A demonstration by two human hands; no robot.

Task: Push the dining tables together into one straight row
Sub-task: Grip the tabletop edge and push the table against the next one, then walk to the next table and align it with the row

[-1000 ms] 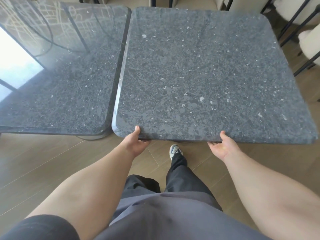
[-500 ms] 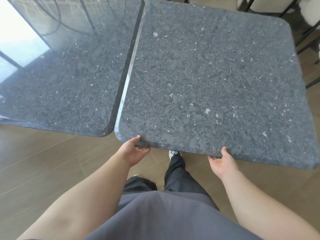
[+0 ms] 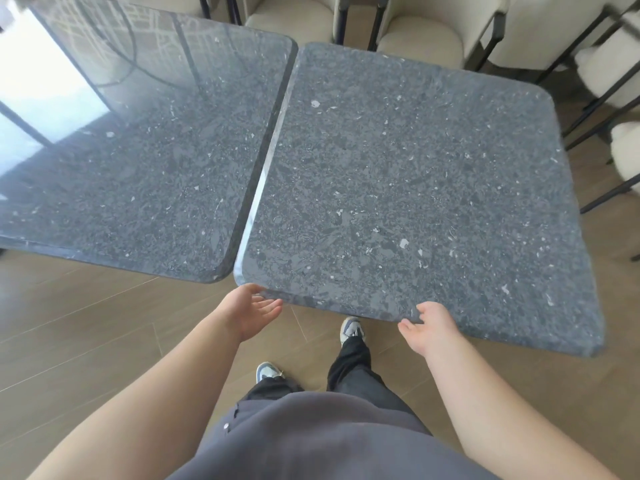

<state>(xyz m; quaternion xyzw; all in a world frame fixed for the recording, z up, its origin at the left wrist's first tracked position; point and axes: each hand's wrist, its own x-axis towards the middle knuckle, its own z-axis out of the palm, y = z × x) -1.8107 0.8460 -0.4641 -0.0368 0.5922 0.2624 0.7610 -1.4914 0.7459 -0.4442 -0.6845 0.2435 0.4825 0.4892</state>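
Two square speckled dark stone tables, rounded corners, side by side on wood-plank floor (image 3: 86,323): glossy left table (image 3: 138,161), matte right table (image 3: 415,202), long edges nearly touching. Left hand (image 3: 251,311) and right hand (image 3: 431,329) palms up, fingers relaxed at right table's near edge, gripping nothing.

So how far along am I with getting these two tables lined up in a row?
Nearly there. The right table sits side by side with the left table, only a thin seam between them. In hand: your left hand and right hand are open at its near edge, barely touching. Left: its near edge sits lower in view than the left table's, so nudge it forward to square the row.
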